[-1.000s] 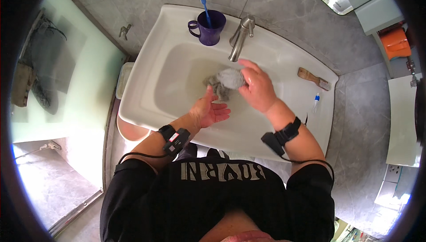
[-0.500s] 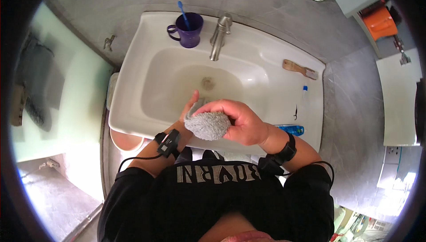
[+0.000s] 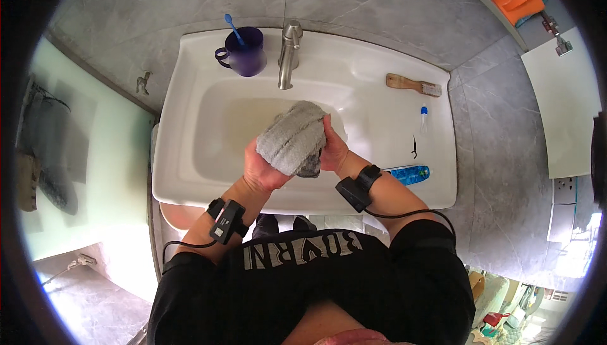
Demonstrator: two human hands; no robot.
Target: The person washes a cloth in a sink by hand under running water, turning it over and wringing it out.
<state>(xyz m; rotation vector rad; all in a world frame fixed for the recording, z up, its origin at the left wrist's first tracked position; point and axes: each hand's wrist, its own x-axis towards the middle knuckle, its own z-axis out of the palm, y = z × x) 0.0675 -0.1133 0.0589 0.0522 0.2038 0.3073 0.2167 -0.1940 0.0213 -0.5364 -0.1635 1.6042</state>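
Observation:
Over the near side of the white washbasin [image 3: 183, 184], a folded grey fluffy cloth [image 3: 291, 137] is held up between my two hands. My left hand [image 3: 261, 169] grips its lower left side, most of the fingers hidden beneath it. On the other side, my right hand [image 3: 334, 146] is closed against the edge, its thumb pointing up. A darker grey piece [image 3: 309, 166] shows at the cloth's lower right, close to the right palm. Cloudy water appears to lie in the bowl behind the cloth, and the cloth now covers the drain.
A steel faucet [image 3: 289, 57] stands at the back rim beside a purple mug [image 3: 246, 54] holding a blue toothbrush [image 3: 232, 27]. Along the right ledge lie a wooden-handled brush [image 3: 411, 84], a small blue-capped tube [image 3: 424, 117], a thin black item [image 3: 415, 147] and a blue packet [image 3: 408, 174].
The cloth has gone from a bunched ball in my right hand to a wider folded shape farther over the bowl. My left hand has come onto it, and the view has shifted.

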